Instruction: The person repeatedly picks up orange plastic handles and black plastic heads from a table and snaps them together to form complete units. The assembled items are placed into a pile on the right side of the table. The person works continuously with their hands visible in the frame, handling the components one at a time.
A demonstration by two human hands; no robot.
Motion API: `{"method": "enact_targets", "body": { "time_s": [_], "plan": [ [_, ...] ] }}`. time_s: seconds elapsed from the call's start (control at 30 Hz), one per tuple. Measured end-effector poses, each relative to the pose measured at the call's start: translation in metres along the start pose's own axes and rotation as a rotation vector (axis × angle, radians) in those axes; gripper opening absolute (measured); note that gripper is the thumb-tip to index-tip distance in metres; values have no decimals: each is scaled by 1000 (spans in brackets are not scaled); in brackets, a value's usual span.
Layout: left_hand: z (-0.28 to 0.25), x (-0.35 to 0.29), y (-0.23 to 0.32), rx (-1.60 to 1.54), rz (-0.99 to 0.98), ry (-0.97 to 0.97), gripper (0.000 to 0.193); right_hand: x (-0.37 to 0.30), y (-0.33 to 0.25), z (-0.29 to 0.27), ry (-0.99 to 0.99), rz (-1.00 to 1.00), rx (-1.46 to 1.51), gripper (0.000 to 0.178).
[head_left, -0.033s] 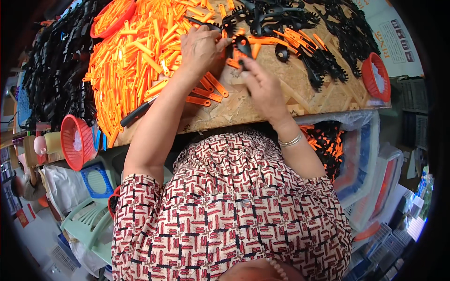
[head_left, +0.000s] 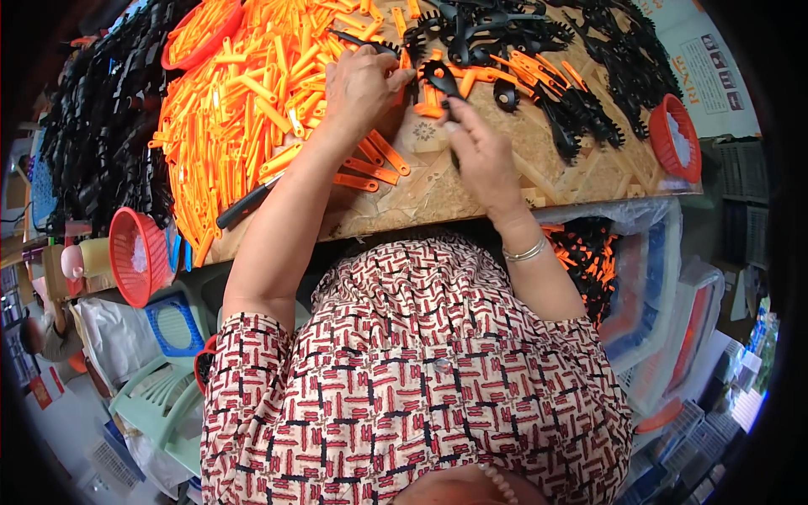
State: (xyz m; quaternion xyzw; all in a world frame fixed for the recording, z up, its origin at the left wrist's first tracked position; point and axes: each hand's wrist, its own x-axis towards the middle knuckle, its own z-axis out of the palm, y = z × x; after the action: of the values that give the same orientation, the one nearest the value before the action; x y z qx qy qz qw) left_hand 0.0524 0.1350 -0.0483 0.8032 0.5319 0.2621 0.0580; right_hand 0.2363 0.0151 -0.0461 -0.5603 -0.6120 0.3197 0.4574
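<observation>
My right hand [head_left: 484,160] is closed round the dark handle of a black pasta server [head_left: 439,77]. Its toothed, holed head points away from me, over a small group of orange handle pieces [head_left: 429,109]. Left of it, my left hand [head_left: 362,88] is curled at the edge of the orange heap, palm down, with the thumb toward the server. Beside its fingertips lies another black toothed piece [head_left: 370,42]. What those fingers grip is hidden. Several orange handles [head_left: 370,172] lie below my left wrist, and a dark rod-like handle [head_left: 246,204] is by my left forearm.
A large heap of orange handles [head_left: 244,109] covers the table's left part. Black utensil heads [head_left: 497,34] lie at the back and right. Red baskets [head_left: 141,257] stand at both sides. A tub with orange and black pieces [head_left: 589,261] sits below the table's right edge.
My right hand has shifted slightly right and toward me. The pasta server's handle now slants more to the right. My left hand has barely moved.
</observation>
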Motion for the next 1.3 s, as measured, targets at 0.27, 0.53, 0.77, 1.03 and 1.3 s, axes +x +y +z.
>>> {"method": "enact_targets", "body": {
  "time_s": [0.27, 0.53, 0.77, 1.03, 1.3],
  "plan": [
    [-3, -4, 1, 136, 120, 385, 33, -2, 14, -29, 109, 174, 492, 28],
    [12, 43, 36, 342, 208, -90, 28, -14, 17, -17, 29, 127, 437, 30],
    [25, 50, 30, 252, 134, -171, 26, -13, 17, -16, 19, 109, 433, 30],
    [-13, 21, 21, 71, 314, -42, 24, -14, 15, -11, 87, 148, 563, 30],
    [-1, 39, 5, -54, 278, -64, 25, -12, 16, -13, 162, 152, 658, 31]
  ]
}}
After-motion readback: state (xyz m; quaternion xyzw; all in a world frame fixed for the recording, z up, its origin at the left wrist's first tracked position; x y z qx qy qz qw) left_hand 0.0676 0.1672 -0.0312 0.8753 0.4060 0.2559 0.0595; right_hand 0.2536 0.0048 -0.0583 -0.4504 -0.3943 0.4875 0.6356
